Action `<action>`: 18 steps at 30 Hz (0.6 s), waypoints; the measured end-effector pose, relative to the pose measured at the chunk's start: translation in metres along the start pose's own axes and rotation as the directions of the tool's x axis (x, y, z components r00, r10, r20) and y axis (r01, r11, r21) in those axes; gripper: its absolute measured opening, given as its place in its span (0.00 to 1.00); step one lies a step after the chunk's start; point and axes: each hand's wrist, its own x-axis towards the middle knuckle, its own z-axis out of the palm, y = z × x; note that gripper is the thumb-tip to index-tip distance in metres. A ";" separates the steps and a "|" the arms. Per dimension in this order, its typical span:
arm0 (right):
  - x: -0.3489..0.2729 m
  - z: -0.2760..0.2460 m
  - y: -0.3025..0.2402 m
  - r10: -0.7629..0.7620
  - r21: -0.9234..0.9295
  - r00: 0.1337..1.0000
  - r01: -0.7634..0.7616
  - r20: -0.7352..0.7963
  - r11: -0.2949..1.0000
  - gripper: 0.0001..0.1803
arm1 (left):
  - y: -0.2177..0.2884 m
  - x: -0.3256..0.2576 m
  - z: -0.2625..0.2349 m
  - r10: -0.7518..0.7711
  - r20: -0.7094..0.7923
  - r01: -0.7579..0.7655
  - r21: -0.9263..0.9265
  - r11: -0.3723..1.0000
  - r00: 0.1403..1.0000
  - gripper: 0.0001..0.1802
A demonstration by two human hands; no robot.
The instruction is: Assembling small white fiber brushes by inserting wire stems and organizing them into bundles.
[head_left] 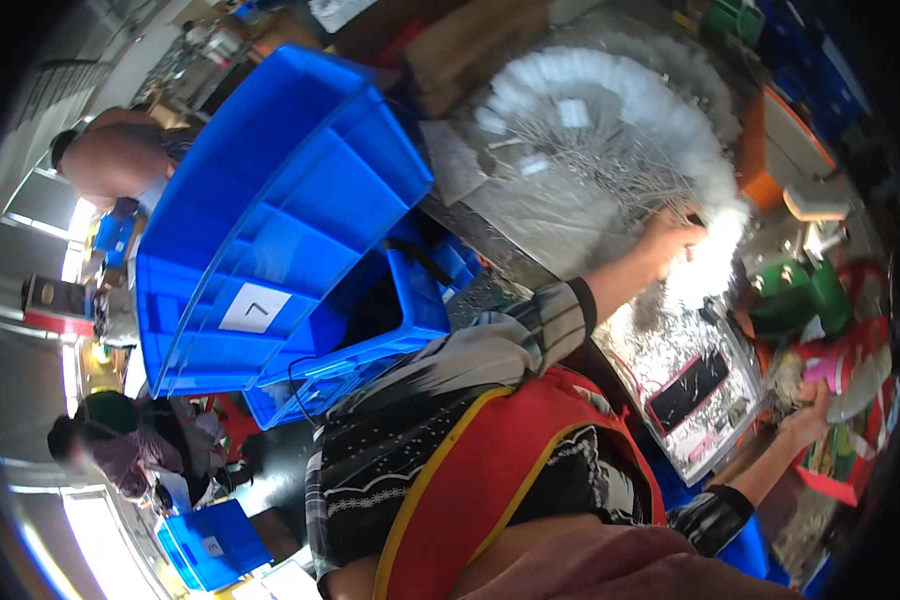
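Note:
My left hand (667, 243) is at the edge of a large fan of thin wire-like strands (610, 165) with fluffy white ends. Its fingers are curled together, and strong glare hides what they grip. At the right, my right hand (808, 418) is bent, with its fingers closed around something pale that I cannot make out. A pink cylinder (835, 373) is right beside its fingertips. Between the hands lies a pale, shallow tray (715, 462) scattered with shiny bits. A dark-screened phone with a red edge (688, 389) rests in it.
Big blue plastic bins (300, 220) are stacked at my left. A green object (800, 298) and a red box (838, 478) stand at the right, and an orange-edged box (785, 140) is farther back. Two other people (120, 160) are at the far left.

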 end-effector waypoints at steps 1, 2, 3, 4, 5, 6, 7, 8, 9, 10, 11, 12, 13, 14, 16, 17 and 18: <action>0.002 0.004 0.004 0.004 0.064 1.000 -0.005 0.012 0.998 0.07 | 0.004 -0.002 -0.001 -0.024 -0.033 0.024 0.010 1.000 0.999 0.24; 0.003 0.004 0.012 0.002 0.083 1.000 -0.004 0.028 0.997 0.07 | 0.004 -0.002 0.000 0.003 -0.039 -0.002 0.022 1.000 0.999 0.24; 0.003 0.001 0.016 -0.031 0.107 0.996 0.022 0.082 0.994 0.07 | 0.002 -0.002 0.001 0.023 -0.048 -0.022 0.021 1.000 0.999 0.24; 0.006 0.001 0.019 -0.067 0.131 0.989 0.050 0.135 0.990 0.07 | 0.002 -0.001 0.001 0.038 -0.058 -0.037 0.015 0.999 0.998 0.24; 0.004 0.008 0.012 -0.067 0.141 0.985 0.044 0.160 0.989 0.07 | 0.003 0.000 0.000 0.018 -0.059 -0.018 0.005 1.000 0.998 0.24; -0.005 0.018 -0.008 -0.026 0.102 0.996 0.017 0.085 0.995 0.08 | 0.004 0.001 -0.002 -0.001 -0.060 0.001 -0.008 1.000 0.998 0.23; -0.011 0.026 -0.019 0.016 0.063 1.000 -0.016 0.011 0.998 0.09 | 0.004 -0.001 -0.002 0.018 -0.083 -0.019 -0.011 1.000 0.996 0.23; -0.012 0.026 -0.022 0.012 0.063 0.999 -0.014 0.036 0.998 0.09 | 0.004 -0.002 0.000 0.019 -0.071 -0.018 0.020 1.000 0.997 0.23; -0.011 0.025 -0.022 -0.044 -0.025 0.997 0.043 -0.060 0.999 0.08 | 0.006 -0.002 0.001 0.024 -0.062 -0.020 0.055 0.998 0.998 0.23; -0.009 0.023 -0.021 -0.110 -0.116 0.982 0.093 -0.151 0.989 0.07 | 0.008 -0.004 0.003 0.029 -0.036 -0.027 0.046 0.999 0.999 0.23; -0.005 0.022 -0.009 -0.111 -0.104 0.985 0.098 -0.131 0.990 0.07 | 0.009 -0.005 0.005 0.049 -0.048 -0.047 0.046 0.998 0.998 0.23; -0.003 0.022 0.015 -0.252 0.002 0.968 0.252 0.013 0.968 0.06 | 0.009 -0.006 0.003 0.041 -0.054 -0.038 0.052 0.998 0.998 0.23; -0.001 0.019 0.029 -0.404 0.119 0.905 0.390 0.131 0.913 0.06 | 0.011 -0.006 0.004 0.027 -0.049 -0.025 0.049 0.999 0.998 0.22; -0.001 0.016 0.035 -0.350 0.093 0.916 0.338 0.197 0.937 0.06 | 0.031 0.009 0.026 -0.228 -0.337 0.364 0.426 0.829 0.914 0.22; -0.008 0.010 0.017 -0.369 -0.081 0.910 0.388 0.189 0.918 0.07 | 0.019 -0.005 0.014 -0.109 -0.199 0.158 0.250 0.955 0.974 0.21; -0.008 0.009 0.016 -0.372 -0.236 0.912 0.406 0.176 0.883 0.09 | 0.014 -0.011 0.005 0.046 -0.099 -0.040 0.061 0.997 0.994 0.20; 0.007 -0.003 0.024 -0.205 -0.242 0.971 0.231 0.127 0.942 0.10 | 0.014 -0.008 0.000 0.066 -0.111 -0.061 0.043 0.997 0.992 0.20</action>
